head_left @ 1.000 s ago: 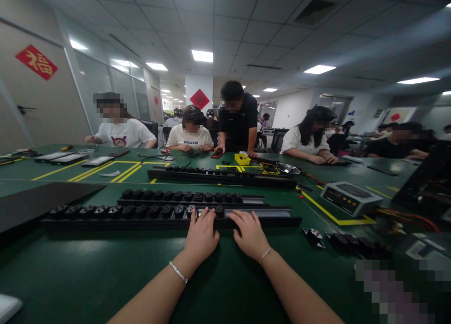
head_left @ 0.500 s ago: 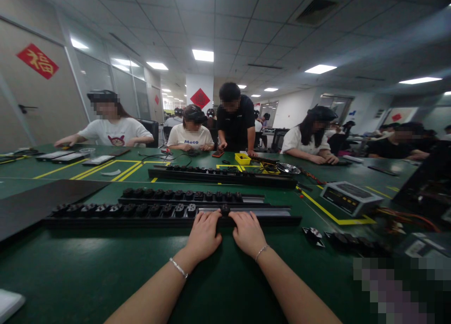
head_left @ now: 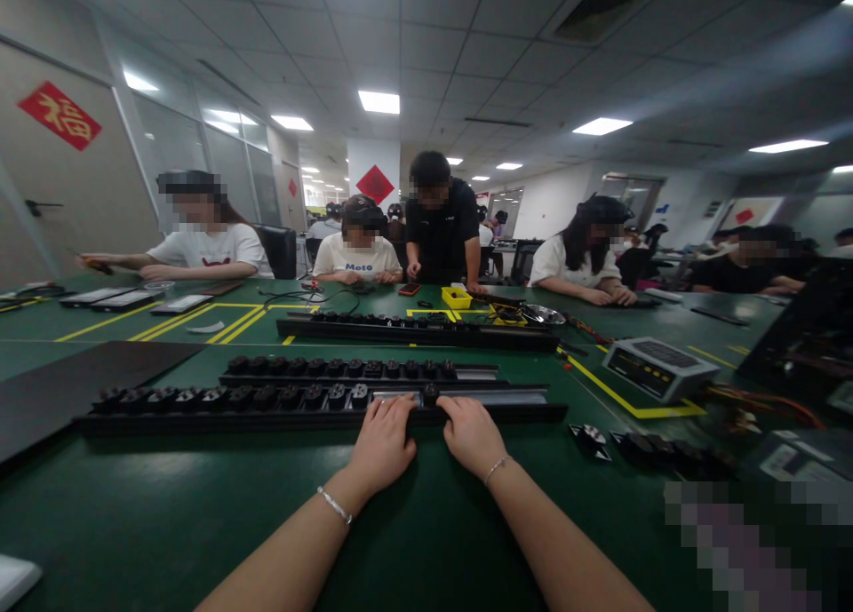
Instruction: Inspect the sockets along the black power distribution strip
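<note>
Obs.: long black rail (head_left: 219,414) lies crosswise on the green bench (head_left: 166,505), just in front of the person. Off the rail's left end: a flat matte black mat (head_left: 73,381). The rail's left half carries a close row of socket modules (head_left: 233,396), rounded, glossy black plastic with pale contacts. At the rail's middle the left hand (head_left: 383,443) lies palm down, fingers spread loosely and curled over the near edge, tips on the top face; it grips nothing. Between the two hands one lone module (head_left: 430,390) sits in the rail, apart from the row. The right hand (head_left: 472,433) is likewise open and flat, fingertips on the rail just beside that module; whether they touch it I cannot tell. The rail's right half is a bare channel (head_left: 513,398), smooth grey metal with a dull sheen. Beyond the rail's right end: loose modules (head_left: 659,452) on the bench. Judgement: the lone module looks mid-seating; even fingertip pressure from both sides, with the rail held flat to the felt-like bench, should keep it square in the channel; a tilted push risks jamming.
</note>
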Motion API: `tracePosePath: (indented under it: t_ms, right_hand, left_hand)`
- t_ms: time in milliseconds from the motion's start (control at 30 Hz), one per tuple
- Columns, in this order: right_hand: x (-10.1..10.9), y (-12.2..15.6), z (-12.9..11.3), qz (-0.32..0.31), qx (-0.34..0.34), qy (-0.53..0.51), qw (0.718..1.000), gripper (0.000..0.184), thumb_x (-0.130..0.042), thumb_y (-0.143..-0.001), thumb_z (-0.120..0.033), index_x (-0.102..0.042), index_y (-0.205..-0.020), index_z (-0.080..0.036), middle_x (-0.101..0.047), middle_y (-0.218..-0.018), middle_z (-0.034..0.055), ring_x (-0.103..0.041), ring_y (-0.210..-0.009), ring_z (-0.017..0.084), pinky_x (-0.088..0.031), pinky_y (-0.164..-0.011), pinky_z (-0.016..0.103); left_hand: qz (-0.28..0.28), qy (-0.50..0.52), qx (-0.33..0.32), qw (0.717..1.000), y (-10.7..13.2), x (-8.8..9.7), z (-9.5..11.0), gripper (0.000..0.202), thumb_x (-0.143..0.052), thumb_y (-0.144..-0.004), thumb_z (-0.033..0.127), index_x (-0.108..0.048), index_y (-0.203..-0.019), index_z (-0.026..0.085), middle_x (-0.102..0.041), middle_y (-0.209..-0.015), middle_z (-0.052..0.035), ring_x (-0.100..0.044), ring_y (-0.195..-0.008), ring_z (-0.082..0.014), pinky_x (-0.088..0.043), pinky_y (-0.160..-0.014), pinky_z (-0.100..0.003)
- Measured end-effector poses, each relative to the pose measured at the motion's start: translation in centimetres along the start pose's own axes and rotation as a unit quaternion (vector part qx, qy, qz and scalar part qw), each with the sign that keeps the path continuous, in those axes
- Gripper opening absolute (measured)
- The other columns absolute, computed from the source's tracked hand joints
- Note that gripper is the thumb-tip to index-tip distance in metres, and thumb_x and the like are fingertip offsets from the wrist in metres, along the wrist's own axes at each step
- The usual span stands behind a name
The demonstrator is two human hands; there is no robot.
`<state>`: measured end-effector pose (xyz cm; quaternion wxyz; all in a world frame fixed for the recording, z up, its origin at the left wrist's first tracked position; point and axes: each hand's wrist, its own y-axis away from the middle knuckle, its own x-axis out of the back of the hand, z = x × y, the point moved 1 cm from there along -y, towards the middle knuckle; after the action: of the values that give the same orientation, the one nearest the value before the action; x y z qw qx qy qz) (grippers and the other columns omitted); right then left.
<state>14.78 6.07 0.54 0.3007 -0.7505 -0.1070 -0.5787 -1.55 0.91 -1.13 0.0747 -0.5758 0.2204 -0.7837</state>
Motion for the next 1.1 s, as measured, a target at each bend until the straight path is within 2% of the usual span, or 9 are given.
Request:
tracePosePath:
  t_ms: [267, 567, 1100]
  right_hand:
    - [0.5, 0.2, 0.2, -0.007, -0.006, 0.033, 0.999, 0.035, -0.043, -0.078, -0.017, -0.054, -0.11, -0.026, -0.062, -0.1, 0.0037, -0.05, -0.097, 0.017, -0.028, -0.089, 0.03]
    - [0.5, 0.2, 1.2, -0.011, 0.002, 0.037, 0.999, 0.035, -0.043, -0.078, -0.016, -0.055, -0.11, -0.024, -0.062, -0.098, 0.004, -0.052, -0.093, 0.017, -0.031, -0.086, 0.026]
    - [1.3, 0.5, 2.1, -0.024, -0.033, 0.041, 0.998, 0.031, -0.043, -0.079, -0.021, -0.056, -0.107, -0.025, -0.062, -0.096, 0.003, -0.053, -0.092, 0.017, -0.031, -0.086, 0.028]
  left_hand:
    - [-0.014, 0.002, 0.009, 1.0, -0.1, 0.3, 0.0, 0.049, -0.049, -0.069, 0.018, -0.045, -0.118, 0.023, -0.049, -0.129, -0.0035, -0.039, -0.121, -0.0185, -0.017, -0.108, -0.039]
    - [-0.011, 0.005, 0.009, 1.0, -0.2, 0.1, -0.1, 0.049, -0.048, -0.069, 0.02, -0.045, -0.118, 0.023, -0.049, -0.13, -0.0026, -0.039, -0.121, -0.0181, -0.016, -0.108, -0.039]
    - [-0.024, 0.004, 0.016, 1.0, -0.2, 0.6, 0.2, 0.049, -0.047, -0.07, 0.02, -0.043, -0.119, 0.022, -0.049, -0.129, -0.0036, -0.039, -0.121, -0.0187, -0.016, -0.108, -0.04]
